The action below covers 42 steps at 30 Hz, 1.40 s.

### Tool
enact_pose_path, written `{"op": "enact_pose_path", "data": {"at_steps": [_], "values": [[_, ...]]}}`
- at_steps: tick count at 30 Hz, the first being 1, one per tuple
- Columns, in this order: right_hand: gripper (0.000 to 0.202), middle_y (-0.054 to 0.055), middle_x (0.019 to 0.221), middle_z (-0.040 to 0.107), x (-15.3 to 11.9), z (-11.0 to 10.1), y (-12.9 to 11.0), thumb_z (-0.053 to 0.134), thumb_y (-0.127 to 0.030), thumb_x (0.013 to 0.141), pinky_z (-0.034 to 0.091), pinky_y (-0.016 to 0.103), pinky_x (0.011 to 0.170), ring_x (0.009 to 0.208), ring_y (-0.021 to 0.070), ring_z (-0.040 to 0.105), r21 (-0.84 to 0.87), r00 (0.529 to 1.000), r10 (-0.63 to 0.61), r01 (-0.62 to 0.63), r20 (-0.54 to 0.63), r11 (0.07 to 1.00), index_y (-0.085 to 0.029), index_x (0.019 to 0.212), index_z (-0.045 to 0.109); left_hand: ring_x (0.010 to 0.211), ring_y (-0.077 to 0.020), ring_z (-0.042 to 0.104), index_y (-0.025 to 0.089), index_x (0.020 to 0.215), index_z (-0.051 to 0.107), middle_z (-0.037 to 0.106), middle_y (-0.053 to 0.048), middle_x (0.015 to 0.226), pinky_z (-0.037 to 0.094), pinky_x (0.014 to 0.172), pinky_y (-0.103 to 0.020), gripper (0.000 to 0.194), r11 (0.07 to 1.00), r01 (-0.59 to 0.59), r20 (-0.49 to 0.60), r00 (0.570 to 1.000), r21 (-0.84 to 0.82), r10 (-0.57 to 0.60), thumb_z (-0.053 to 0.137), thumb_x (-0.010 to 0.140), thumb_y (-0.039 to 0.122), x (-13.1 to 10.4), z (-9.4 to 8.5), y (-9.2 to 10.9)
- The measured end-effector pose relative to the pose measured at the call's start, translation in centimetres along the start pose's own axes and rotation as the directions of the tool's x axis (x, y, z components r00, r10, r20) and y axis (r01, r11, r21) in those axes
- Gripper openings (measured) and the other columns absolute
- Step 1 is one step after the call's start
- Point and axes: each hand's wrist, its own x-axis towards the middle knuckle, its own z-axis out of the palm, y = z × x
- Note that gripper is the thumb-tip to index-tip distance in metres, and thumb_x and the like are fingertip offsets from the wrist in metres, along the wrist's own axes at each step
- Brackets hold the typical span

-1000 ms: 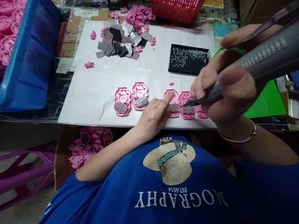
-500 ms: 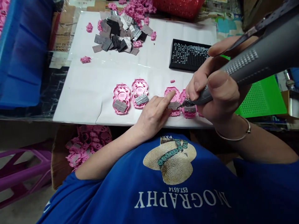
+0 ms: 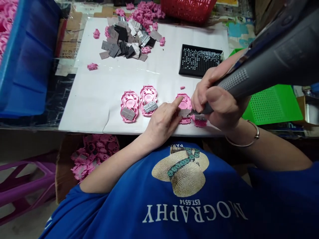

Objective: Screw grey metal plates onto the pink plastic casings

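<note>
Two bare hands were close together in the head view, near the front edge of the white board (image 3: pixel 82 96). The left hand (image 3: pixel 160 122) lay against a pink casing (image 3: pixel 184 102), its index finger stretched over the far part, presumably to stop the piece from shifting; whether its hidden fingers gripped anything, I could not tell. The right hand (image 3: pixel 220 104) was wrapped around a grey power screwdriver (image 3: pixel 269 64), likely held steeply so that the bit could bear down. That bit came to the right end of the metal plate (image 3: pixel 183 113) in the casing; actual contact was too small to make out. The black screw tray (image 3: pixel 181 68) sat just beyond, probably for a short reach.

The casing lay flat, open side up, on the board in front of the person, its long axis running away from the body. The plate crossed its near half, long side from left to right. The screwdriver slanted down leftward, tip towards the plate.
</note>
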Motion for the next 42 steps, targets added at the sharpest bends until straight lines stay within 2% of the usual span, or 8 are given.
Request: {"op": "enact_pose_path", "data": {"at_steps": [4, 8, 13, 17, 21, 24, 31, 42], "values": [[0.024, -0.008, 0.059, 0.049, 0.8, 0.1, -0.7, 0.074, -0.036, 0.078, 0.037, 0.027, 0.039, 0.039, 0.0097, 0.041, 0.101, 1.000, 0.008, -0.006, -0.022, 0.995, -0.028, 0.097, 0.061, 0.089, -0.0152, 0.060, 0.013, 0.143, 0.040, 0.068, -0.007, 0.101, 0.051, 0.082, -0.029, 0.050, 1.000, 0.013, 0.021, 1.000, -0.018, -0.013, 0.055, 0.095, 0.017, -0.2, 0.0, -0.3], [0.027, -0.006, 0.065, 0.052, 2.5, -2.0, -2.8, 0.076, -0.042, 0.074, 0.033, 0.027, 0.034, 0.040, 0.0098, 0.041, -0.014, 0.986, -0.058, 0.057, -0.158, 0.998, -0.031, 0.096, 0.064, 0.092, -0.0150, 0.063, 0.017, 0.144, 0.041, 0.068, -0.007, 0.103, 0.053, 0.083, -0.030, 0.052, 0.998, 0.027, 0.026, 0.999, -0.061, -0.026, 0.056, 0.095, 0.017, -0.2, -0.2, -0.4], [0.020, -0.005, 0.058, 0.044, 4.8, -8.8, -4.1, 0.075, -0.038, 0.076, 0.030, 0.028, 0.036, 0.041, 0.0104, 0.039, -0.250, 0.899, -0.290, 0.213, -0.329, 0.944, -0.028, 0.091, 0.067, 0.089, -0.0154, 0.065, 0.021, 0.143, 0.043, 0.069, -0.007, 0.105, 0.055, 0.081, -0.031, 0.052, 0.998, 0.042, 0.033, 0.999, -0.044, -0.041, 0.059, 0.094, 0.018, 0.0, -0.6, -0.2], [0.019, -0.008, 0.058, 0.047, 5.2, -14.6, -2.8, 0.071, -0.039, 0.079, 0.034, 0.030, 0.040, 0.044, 0.0114, 0.038, -0.412, 0.845, -0.301, 0.106, -0.443, 0.905, -0.033, 0.093, 0.061, 0.087, -0.0160, 0.066, 0.022, 0.142, 0.045, 0.070, -0.007, 0.104, 0.057, 0.078, -0.030, 0.051, 0.998, 0.046, 0.031, 0.998, -0.036, -0.045, 0.060, 0.093, 0.019, 0.2, -0.7, 0.0], [0.028, -0.009, 0.090, 0.063, 4.8, -17.7, -0.8, 0.072, -0.044, 0.075, 0.032, 0.029, 0.041, 0.045, 0.0068, 0.039, -0.444, 0.808, -0.299, 0.052, -0.508, 0.894, -0.032, 0.094, 0.055, 0.089, -0.0164, 0.067, 0.023, 0.141, 0.047, 0.070, -0.006, 0.106, 0.057, 0.081, -0.032, 0.051, 0.998, 0.065, 0.049, 0.997, -0.016, -0.064, 0.061, 0.093, 0.019, 0.3, -0.8, 0.2], [0.034, -0.011, 0.099, 0.064, 4.7, -18.3, 0.1, 0.073, -0.049, 0.071, 0.033, 0.029, 0.043, 0.047, 0.0070, 0.038, -0.462, 0.812, -0.264, -0.007, -0.520, 0.887, -0.034, 0.095, 0.053, 0.089, -0.0163, 0.068, 0.025, 0.141, 0.046, 0.071, -0.006, 0.106, 0.058, 0.081, -0.032, 0.051, 0.998, 0.066, 0.051, 0.997, -0.021, -0.064, 0.061, 0.093, 0.019, 0.4, -0.8, 0.2], [0.046, -0.011, 0.066, 0.056, 5.1, -18.2, 1.5, 0.071, -0.062, 0.065, 0.030, 0.030, 0.040, 0.043, 0.0095, 0.037, -0.449, 0.798, -0.252, -0.027, -0.548, 0.893, -0.034, 0.095, 0.049, 0.090, -0.0171, 0.068, 0.026, 0.143, 0.045, 0.071, -0.006, 0.107, 0.058, 0.081, -0.032, 0.055, 0.999, 0.032, 0.044, 0.999, -0.001, -0.032, 0.062, 0.092, 0.018, 0.4, -0.9, 0.2], [0.043, -0.010, 0.057, 0.046, 4.6, -19.0, 2.3, 0.067, -0.067, 0.072, 0.035, 0.029, 0.043, 0.043, 0.0108, 0.039, -0.517, 0.832, -0.264, -0.032, -0.488, 0.855, -0.034, 0.096, 0.052, 0.090, -0.0166, 0.068, 0.026, 0.142, 0.045, 0.071, -0.006, 0.108, 0.059, 0.083, -0.033, 0.053, 0.999, 0.048, 0.046, 0.998, -0.009, -0.048, 0.062, 0.092, 0.019, 0.4, -0.9, 0.4]]}}
